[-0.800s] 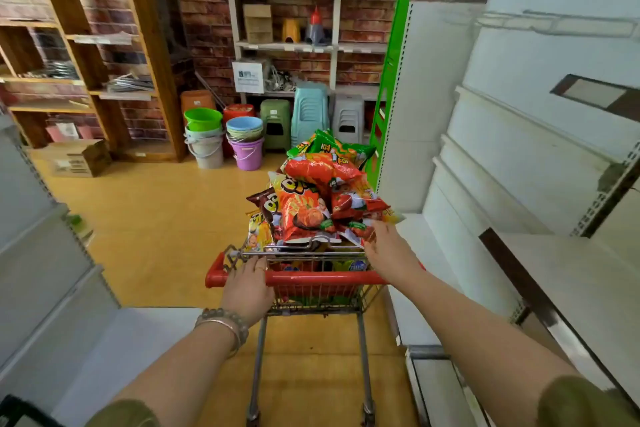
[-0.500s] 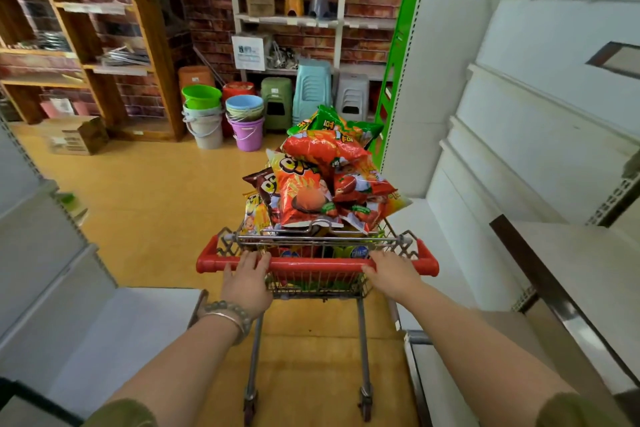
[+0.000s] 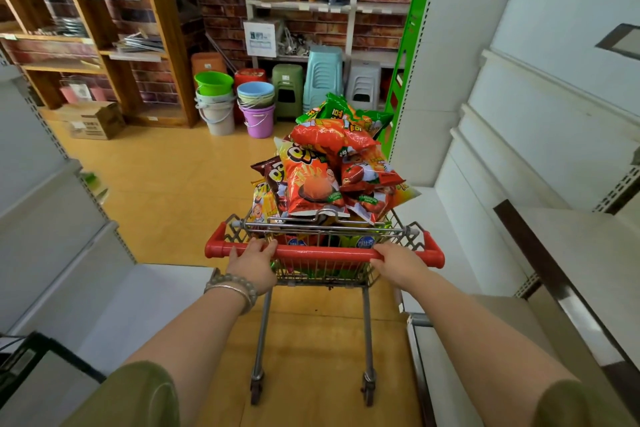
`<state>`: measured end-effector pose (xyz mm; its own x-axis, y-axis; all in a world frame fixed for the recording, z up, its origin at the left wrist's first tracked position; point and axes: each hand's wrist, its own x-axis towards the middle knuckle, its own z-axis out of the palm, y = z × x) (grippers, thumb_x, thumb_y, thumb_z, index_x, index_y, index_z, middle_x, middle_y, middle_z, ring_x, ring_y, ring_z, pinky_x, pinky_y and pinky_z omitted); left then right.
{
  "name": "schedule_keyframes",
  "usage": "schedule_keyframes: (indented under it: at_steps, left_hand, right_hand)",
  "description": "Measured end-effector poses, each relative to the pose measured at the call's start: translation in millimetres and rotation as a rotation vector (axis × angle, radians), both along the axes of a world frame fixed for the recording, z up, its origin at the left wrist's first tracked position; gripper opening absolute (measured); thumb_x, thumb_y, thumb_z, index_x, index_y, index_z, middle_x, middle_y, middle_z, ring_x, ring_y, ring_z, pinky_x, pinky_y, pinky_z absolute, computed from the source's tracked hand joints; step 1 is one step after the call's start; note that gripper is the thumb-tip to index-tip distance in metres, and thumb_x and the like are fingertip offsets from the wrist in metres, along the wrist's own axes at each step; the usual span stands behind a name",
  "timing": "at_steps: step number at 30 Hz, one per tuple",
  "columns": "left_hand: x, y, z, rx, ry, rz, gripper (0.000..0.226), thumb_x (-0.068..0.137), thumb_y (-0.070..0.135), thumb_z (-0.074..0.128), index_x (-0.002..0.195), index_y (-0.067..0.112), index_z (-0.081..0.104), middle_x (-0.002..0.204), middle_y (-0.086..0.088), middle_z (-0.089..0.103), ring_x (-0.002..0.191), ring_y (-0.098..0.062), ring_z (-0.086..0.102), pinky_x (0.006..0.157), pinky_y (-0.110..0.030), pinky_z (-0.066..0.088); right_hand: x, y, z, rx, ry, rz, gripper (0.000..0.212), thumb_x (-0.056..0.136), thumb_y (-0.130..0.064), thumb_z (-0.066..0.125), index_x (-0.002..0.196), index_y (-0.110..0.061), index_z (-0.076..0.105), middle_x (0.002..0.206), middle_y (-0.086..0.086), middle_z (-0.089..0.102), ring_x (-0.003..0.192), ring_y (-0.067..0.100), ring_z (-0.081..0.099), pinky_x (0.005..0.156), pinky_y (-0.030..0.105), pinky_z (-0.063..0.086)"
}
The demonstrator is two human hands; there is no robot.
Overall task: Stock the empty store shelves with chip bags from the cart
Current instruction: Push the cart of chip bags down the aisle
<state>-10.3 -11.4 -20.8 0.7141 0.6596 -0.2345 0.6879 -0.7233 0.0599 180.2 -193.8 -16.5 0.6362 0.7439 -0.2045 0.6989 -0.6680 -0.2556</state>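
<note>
Because the chip bags [image 3: 322, 177] are heaped well above the wire rim of the cart [image 3: 391, 230], they rest on one another rather than inside the basket. An orange bag [image 3: 310, 180] lies face-up at the near edge, red tomato-printed ones slope over the right edge, and a green bag [image 3: 341, 111] caps the far end. None has reached a shelf, so stocking has not begun, and a jolt would likely tip the top bags out.

Both hands clamp the red handle bar [image 3: 323, 253] at the cart's near edge, fingers curled over its top: the left hand [image 3: 252, 263], with bracelets [image 3: 232, 288] at the wrist, near the left end, and the right hand [image 3: 398, 262] right of the middle. Set well apart like this, they probably serve to steer and steady the load.

The cart stands on the yellow floor [image 3: 166, 191] between two runs of white shelves, with the right-hand shelves [image 3: 554, 135] just beside its right edge and within reach, and the left-hand shelves [image 3: 52, 218] further off. Beyond the far end, against a brick wall, stand stacked plastic buckets [image 3: 214, 104], plastic stools [image 3: 323, 76] and a cardboard box [image 3: 93, 120].
</note>
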Motion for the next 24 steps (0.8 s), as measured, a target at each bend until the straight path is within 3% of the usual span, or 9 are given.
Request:
schedule_keyframes:
  at_steps: [4, 24]
  left_hand:
    - [-14, -12, -1, -0.008, 0.016, -0.003, 0.075, 0.09, 0.022, 0.051, 0.151, 0.026, 0.008, 0.158, -0.004, 0.013, 0.146, -0.021, 0.011, 0.118, -0.049, 0.005]
    - [-89, -81, 1, -0.033, 0.053, 0.043, 0.071, 0.09, 0.017, 0.049, 0.15, 0.03, 0.015, 0.155, -0.002, 0.02, 0.143, -0.026, 0.023, 0.118, -0.052, 0.008]
  right_hand:
    - [-14, -13, -1, 0.0, -0.006, 0.014, 0.036, 0.098, -0.03, 0.043, 0.131, -0.019, 0.048, 0.12, 0.003, 0.056, 0.109, 0.02, 0.055, 0.094, 0.033, 0.046]
    - [-88, -83, 6, -0.12, -0.053, 0.083, 0.038, 0.092, -0.016, 0.047, 0.129, -0.024, 0.05, 0.116, 0.003, 0.061, 0.102, 0.021, 0.06, 0.086, 0.033, 0.05]
